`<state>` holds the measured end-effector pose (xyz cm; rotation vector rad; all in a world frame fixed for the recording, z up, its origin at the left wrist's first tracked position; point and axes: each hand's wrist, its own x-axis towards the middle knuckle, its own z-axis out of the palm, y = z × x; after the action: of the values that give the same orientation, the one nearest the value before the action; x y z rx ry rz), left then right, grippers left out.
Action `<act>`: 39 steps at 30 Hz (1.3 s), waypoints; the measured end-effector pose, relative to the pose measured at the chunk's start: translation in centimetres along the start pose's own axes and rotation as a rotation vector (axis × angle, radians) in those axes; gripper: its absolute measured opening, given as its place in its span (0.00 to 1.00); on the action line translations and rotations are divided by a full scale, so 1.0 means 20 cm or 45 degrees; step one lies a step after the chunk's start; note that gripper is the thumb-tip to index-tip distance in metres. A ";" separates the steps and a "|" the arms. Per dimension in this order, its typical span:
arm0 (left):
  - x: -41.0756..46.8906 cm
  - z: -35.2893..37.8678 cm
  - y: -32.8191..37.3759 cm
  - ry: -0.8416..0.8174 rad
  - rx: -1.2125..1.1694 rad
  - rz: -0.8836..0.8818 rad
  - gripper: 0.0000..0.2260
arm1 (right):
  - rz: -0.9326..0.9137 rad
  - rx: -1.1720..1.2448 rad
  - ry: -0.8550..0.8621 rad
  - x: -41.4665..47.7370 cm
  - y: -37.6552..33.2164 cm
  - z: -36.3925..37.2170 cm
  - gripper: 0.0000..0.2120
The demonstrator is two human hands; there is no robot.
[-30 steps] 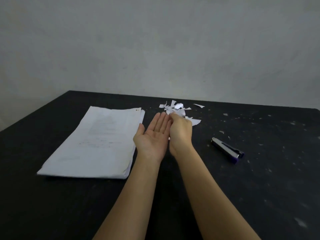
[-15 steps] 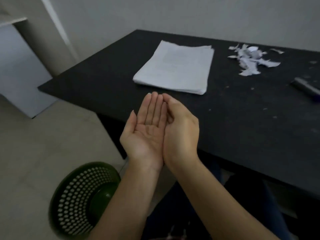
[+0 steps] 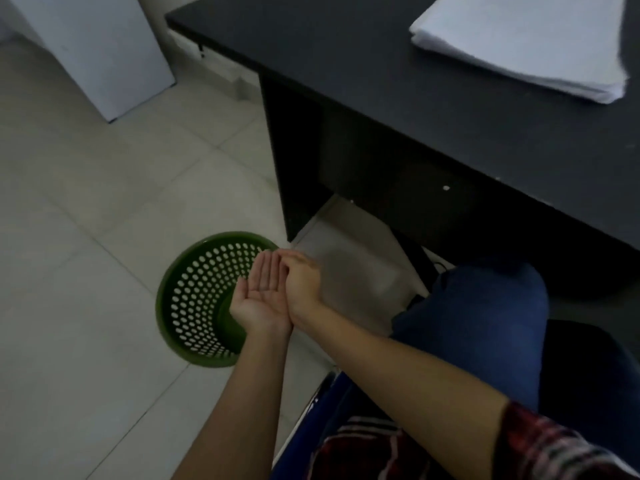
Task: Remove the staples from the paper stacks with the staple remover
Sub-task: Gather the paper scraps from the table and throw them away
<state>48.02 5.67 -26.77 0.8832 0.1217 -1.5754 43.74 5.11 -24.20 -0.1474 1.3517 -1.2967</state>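
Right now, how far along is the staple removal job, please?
Done, apparently: the paper stack lies on the table, no hand on it, though staples are too small to check. In hand: the left hand is open, palm up, above the green basket, the right hand against its side, probably emptying scraps. Left: unclear; the staple remover is out of view.

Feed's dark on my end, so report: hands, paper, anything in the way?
Left hand open, palm up, over the green bin. Right hand edge-on against it, grip unclear. Paper stack on the desk, untouched; staple remover out of view. Nothing blocking.
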 end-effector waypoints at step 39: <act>0.26 0.08 0.11 0.002 1.372 0.761 0.19 | -0.683 -0.832 -0.123 0.15 -0.06 0.05 0.17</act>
<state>49.46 0.17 -27.88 1.5480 -0.9903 -0.9957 42.98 1.87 -24.94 -1.0672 1.6736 -1.1992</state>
